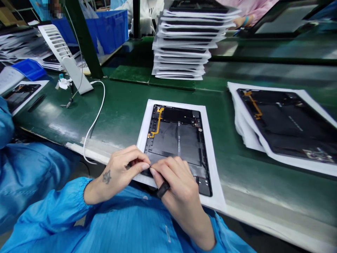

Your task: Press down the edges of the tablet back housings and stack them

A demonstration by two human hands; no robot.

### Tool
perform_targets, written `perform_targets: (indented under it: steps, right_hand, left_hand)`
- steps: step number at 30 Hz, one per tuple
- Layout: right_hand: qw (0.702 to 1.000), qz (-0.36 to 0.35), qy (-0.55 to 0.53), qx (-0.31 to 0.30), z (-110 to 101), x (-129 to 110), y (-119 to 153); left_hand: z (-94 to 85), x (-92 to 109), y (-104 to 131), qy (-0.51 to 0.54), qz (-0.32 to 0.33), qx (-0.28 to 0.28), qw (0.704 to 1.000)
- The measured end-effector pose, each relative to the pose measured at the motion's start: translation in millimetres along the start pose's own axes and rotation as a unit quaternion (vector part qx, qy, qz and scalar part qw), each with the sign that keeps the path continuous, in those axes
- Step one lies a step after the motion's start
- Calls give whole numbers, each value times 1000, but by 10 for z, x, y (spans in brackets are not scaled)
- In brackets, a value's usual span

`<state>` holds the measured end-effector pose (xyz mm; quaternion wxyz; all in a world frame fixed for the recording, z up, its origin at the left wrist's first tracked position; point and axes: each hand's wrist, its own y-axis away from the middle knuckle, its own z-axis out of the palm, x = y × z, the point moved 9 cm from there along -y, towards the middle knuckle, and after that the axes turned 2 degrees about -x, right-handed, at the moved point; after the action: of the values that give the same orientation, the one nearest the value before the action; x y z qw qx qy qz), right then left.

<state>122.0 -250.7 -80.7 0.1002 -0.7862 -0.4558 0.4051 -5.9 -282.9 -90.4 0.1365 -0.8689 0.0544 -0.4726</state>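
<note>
An opened black tablet-like device (172, 140) lies on a white foam sheet (212, 154) at the green bench's front edge. An orange flex cable (158, 123) runs along its upper left side. My left hand (119, 172) is over the device's lower left corner, thumb and forefinger pinched together. My right hand (179, 181), with a black ring-like band (163, 189) on a finger, meets it there with its fingers closed too. What lies between the fingertips is too small to make out.
A tall stack of sheeted devices (184, 45) stands behind. More devices on foam (289, 123) lie right. At left are a white stand (65, 58), a white cable (101, 105), a blue bin (113, 31) and a person's blue sleeve (5, 123). Another person's hand (239, 21) shows behind.
</note>
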Motion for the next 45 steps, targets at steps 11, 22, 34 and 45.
perform_targets:
  steps: [11, 22, 34, 45]
  right_hand:
    - [994, -76, 47, -62, 32, -15, 143]
    - [988, -101, 73, -92, 104, -86, 105]
    - [971, -153, 153, -98, 196, -151, 125]
    - [972, -106, 168, -127, -202, -60, -6]
  left_hand:
    - [84, 133, 152, -301, 171, -66, 936]
    - [129, 406, 163, -405, 260, -89, 872]
    - [-24, 163, 438, -325, 238, -42, 914]
    - [195, 333, 447, -441, 303, -59, 843]
